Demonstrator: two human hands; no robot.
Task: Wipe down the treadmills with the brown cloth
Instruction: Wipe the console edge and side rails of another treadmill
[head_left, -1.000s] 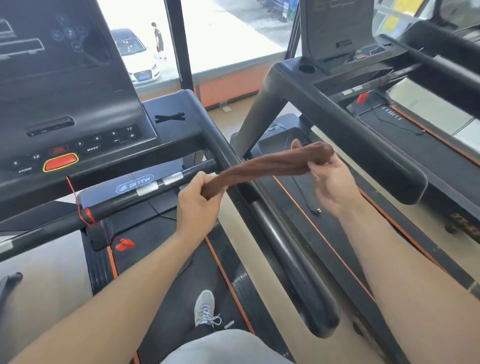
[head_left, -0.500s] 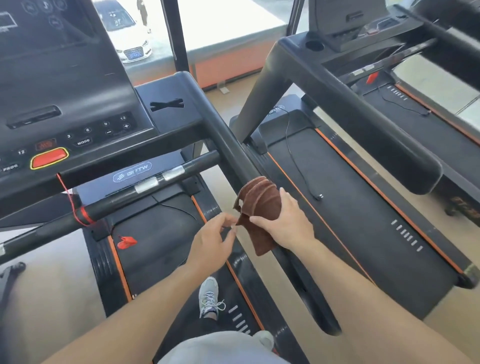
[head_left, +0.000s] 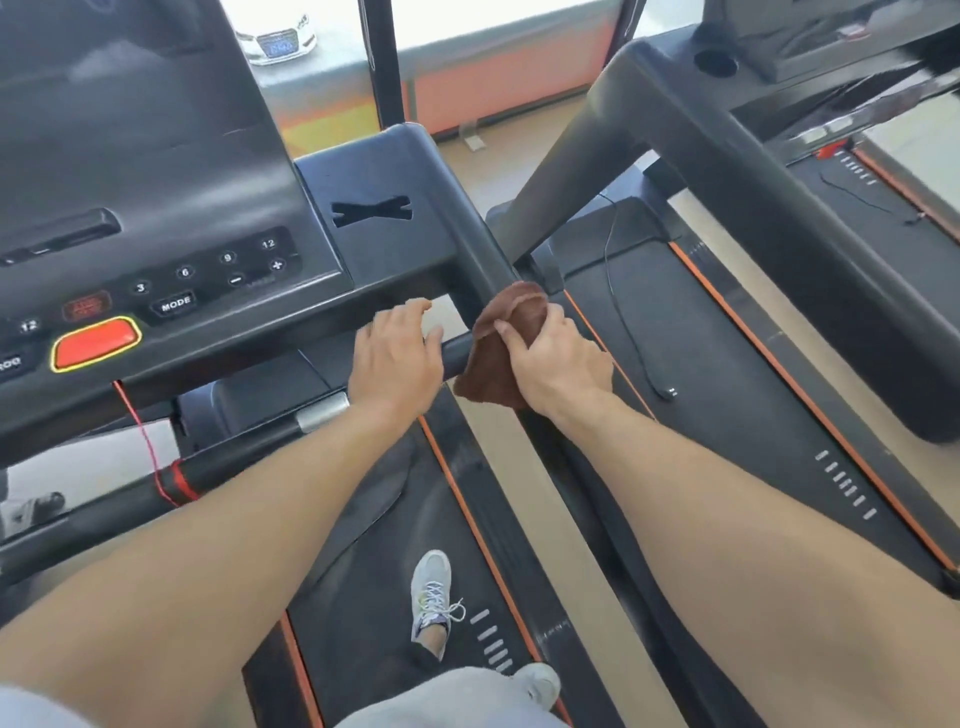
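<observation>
From the head camera, the person stands on the belt of the near treadmill (head_left: 363, 545), one grey sneaker (head_left: 431, 597) visible on it between the two forearms.

The right hand (head_left: 558, 358) grips the brown cloth (head_left: 498, 353), fingers curled around it, and holds it bunched against the right handrail (head_left: 483, 249) of this treadmill, at the place where the front crossbar (head_left: 234, 457) meets the rail. Part of the cloth hangs below the hand and a fold stands up above the fingers. Half a second ago this hand held the cloth in the air over the gap between the machines; one second ago the cloth was stretched like a rope between both hands. Now it is folded and touching the rail.

The left hand (head_left: 395, 358) holds nothing. Its fingers are spread and relaxed, and they lie over the end of the crossbar, just beside the cloth but apart from it. Before, this hand was pinching a corner of the cloth; it has let go.

The console (head_left: 156, 218) with the red stop button (head_left: 96, 343) now fills more of the left side, as the camera has come closer and lower. The second treadmill (head_left: 727, 364) lies to the right, a black cable (head_left: 623, 322) on its belt.
</observation>
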